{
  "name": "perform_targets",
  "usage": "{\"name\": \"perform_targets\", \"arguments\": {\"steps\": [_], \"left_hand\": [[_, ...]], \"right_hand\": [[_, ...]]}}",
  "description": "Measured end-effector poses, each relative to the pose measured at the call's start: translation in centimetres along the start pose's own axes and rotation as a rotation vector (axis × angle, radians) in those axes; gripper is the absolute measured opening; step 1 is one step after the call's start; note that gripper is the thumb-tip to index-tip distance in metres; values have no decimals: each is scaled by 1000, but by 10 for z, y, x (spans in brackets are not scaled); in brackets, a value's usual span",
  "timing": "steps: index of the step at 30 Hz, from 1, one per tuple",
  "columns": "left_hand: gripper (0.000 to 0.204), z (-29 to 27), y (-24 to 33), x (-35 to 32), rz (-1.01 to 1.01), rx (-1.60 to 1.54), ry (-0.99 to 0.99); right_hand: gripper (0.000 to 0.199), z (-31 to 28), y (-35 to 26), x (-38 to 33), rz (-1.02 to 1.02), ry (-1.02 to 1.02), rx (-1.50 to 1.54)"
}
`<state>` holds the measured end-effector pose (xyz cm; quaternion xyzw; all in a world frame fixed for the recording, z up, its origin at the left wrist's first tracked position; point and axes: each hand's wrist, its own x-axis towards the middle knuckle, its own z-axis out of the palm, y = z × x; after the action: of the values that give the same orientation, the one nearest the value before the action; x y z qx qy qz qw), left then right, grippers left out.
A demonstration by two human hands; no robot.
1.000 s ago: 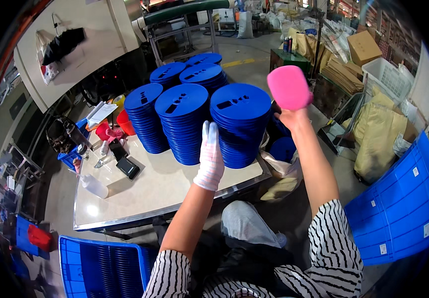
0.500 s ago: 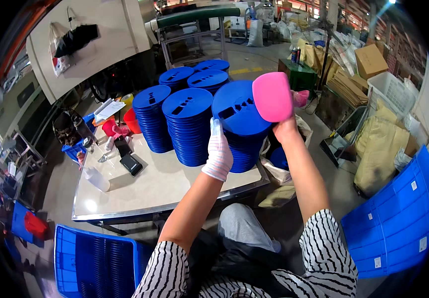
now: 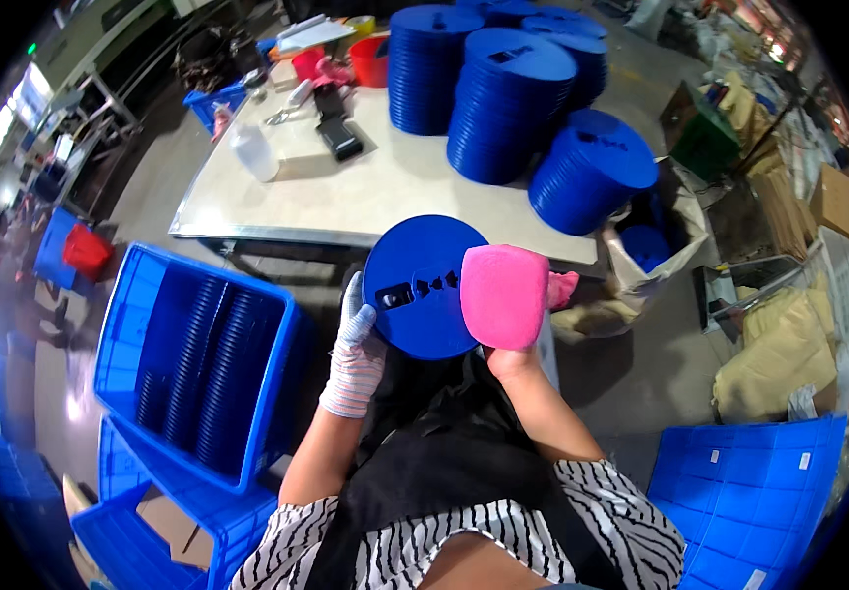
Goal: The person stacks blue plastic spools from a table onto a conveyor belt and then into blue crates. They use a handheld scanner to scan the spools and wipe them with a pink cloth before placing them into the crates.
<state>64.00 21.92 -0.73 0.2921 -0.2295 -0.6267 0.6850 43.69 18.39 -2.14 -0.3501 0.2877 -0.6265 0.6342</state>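
Observation:
In front of my body is a round blue plastic disc (image 3: 424, 324) with a row of dark cut-outs across it. My left hand (image 3: 354, 359), in a white striped glove, is closed on its left edge, thumb over the rim. A pink rounded pad (image 3: 505, 297), soft-looking, covers the disc's right edge. Bare and partly hidden behind the pad, my right hand (image 3: 513, 360) is closed on it. Beyond, on the table, the nearest stack of blue discs (image 3: 587, 177) looks just like the held one.
Taller disc stacks (image 3: 508, 108) stand on the table (image 3: 385, 197), with a white bottle (image 3: 253, 152) and black phone-like device (image 3: 341, 140) to their left. A blue crate (image 3: 282, 364) holding rows of discs is at lower left. An open sack (image 3: 685, 231) stands right of the table.
Both hands have come back from the table toward my body, bringing one disc off the nearest stack and the pink pad. The view has tilted downward, showing more of the crate.

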Motion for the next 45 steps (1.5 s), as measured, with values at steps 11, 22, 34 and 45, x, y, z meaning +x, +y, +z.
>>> {"name": "perform_targets", "arguments": {"steps": [11,22,34,45], "left_hand": [[87,-69,-9,-54,74,-182,224],[67,-61,0,-60,-21,-197,283],[48,-107,-26,-57,55,45,274],[75,-76,3,-24,27,-171,180]], "right_hand": [[72,20,52,27,132,-98,75],[31,84,62,-31,-729,-712,-1275],[35,129,76,25,-607,-780,-1136],[40,22,72,49,-57,34,-850]]}}
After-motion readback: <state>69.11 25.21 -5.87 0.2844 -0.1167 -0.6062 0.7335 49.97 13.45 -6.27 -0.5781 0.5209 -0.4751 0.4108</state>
